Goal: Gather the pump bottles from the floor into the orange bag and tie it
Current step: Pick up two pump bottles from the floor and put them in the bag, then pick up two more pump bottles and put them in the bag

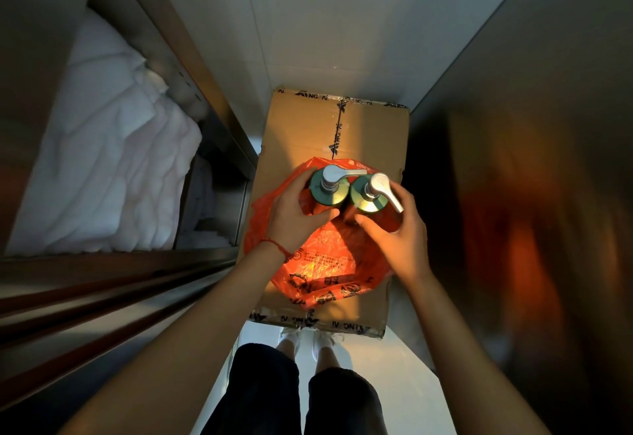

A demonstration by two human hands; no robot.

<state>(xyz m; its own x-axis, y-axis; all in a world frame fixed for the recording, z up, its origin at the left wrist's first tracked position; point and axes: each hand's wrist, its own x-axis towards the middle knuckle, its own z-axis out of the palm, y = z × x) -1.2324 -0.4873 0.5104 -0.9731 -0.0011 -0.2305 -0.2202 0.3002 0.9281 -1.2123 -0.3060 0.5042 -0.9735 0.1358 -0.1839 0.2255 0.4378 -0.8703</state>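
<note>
Two green pump bottles with silver pump heads stand upright side by side over the orange bag, which lies spread on a cardboard box. My left hand grips the left bottle around its body. The right bottle is held by my right hand, fingers curled round its side. The lower parts of both bottles are hidden by my hands and the bag's folds. Whether the bottles are inside the bag's mouth I cannot tell.
The taped cardboard box sits on a white floor in a narrow passage. An open cabinet with white linens stands on the left. A dark glossy wall closes the right side. My legs and white shoes are just before the box.
</note>
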